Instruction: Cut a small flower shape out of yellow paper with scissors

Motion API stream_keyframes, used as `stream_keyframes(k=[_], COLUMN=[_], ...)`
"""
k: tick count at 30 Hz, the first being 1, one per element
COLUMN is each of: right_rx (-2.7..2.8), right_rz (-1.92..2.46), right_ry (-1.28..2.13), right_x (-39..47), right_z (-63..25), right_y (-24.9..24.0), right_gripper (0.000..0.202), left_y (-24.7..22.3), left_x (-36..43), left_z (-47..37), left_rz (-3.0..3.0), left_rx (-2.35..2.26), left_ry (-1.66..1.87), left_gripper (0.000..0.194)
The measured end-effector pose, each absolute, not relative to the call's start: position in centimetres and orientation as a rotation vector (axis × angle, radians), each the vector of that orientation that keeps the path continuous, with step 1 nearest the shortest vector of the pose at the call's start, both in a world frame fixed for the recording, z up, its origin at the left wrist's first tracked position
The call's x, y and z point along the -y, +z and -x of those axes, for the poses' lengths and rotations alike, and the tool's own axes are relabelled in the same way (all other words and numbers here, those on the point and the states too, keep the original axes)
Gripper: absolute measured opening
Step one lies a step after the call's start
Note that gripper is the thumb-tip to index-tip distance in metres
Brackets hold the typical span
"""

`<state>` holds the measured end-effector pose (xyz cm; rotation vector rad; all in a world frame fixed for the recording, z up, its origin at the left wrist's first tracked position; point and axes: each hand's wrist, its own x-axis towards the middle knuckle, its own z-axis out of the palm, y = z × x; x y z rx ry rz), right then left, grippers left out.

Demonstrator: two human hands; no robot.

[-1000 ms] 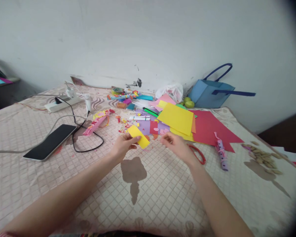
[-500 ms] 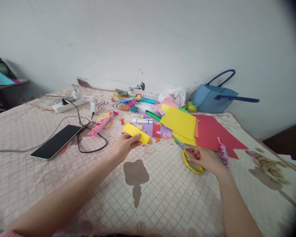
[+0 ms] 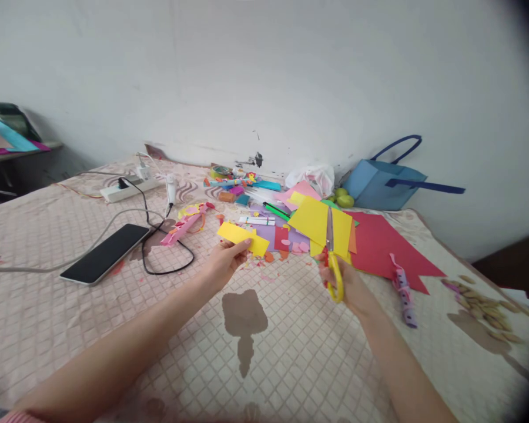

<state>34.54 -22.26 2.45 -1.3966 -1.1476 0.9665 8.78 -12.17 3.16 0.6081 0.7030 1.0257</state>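
Observation:
Between the thumb and fingers of my left hand (image 3: 227,259) is a small yellow paper strip (image 3: 238,236), held a little above the table. My right hand (image 3: 346,282) grips a pair of scissors (image 3: 334,264) with red and yellow handles, blades pointing up and away from me. Behind the blades lies a yellow paper sheet (image 3: 311,220), on top of other coloured sheets. A red paper sheet (image 3: 383,244) spreads out to its right. Small paper scraps (image 3: 273,257) are scattered between my two hands.
At left lie a black-screened tablet (image 3: 106,252), a looped black cable (image 3: 176,271) and a power strip (image 3: 130,189). Pens, a plastic bag (image 3: 311,176) and a blue bag (image 3: 383,182) stand toward the wall. A pink wrapped roll (image 3: 404,296) and nutshell-like pieces (image 3: 482,308) lie at right.
My right hand has lifted the scissors off the table and turned them upright, moving slightly left. My left hand keeps the yellow strip in nearly the same place.

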Motion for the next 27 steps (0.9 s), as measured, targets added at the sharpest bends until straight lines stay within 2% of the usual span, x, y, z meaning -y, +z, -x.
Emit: stream_keyframes(k=[7, 13, 17, 27], right_rx=[1.052, 0.995, 0.967, 0.918], right_rz=[0.84, 0.617, 0.513, 0.502], right_ry=[1.466, 1.699, 1.89, 1.947], right_x=[19.5, 20.2, 22.5, 23.4], right_z=[-26.8, -22.7, -21.1, -20.4], right_y=[1.2, 0.6, 0.1, -2.0], right_gripper=[0.043, 0.067, 0.073, 0.073], left_y=[3.2, 3.4, 3.6, 4.8], left_x=[11.6, 11.2, 11.0, 10.7], left_z=[-8.4, -8.1, -8.0, -7.8], left_rz=[-0.525, -0.419, -0.353, -0.248], left_rx=[-0.64, -0.594, -0.574, -0.586], left_ry=[1.044, 1.075, 1.077, 1.081], left_gripper=[0.007, 0.013, 0.014, 0.02])
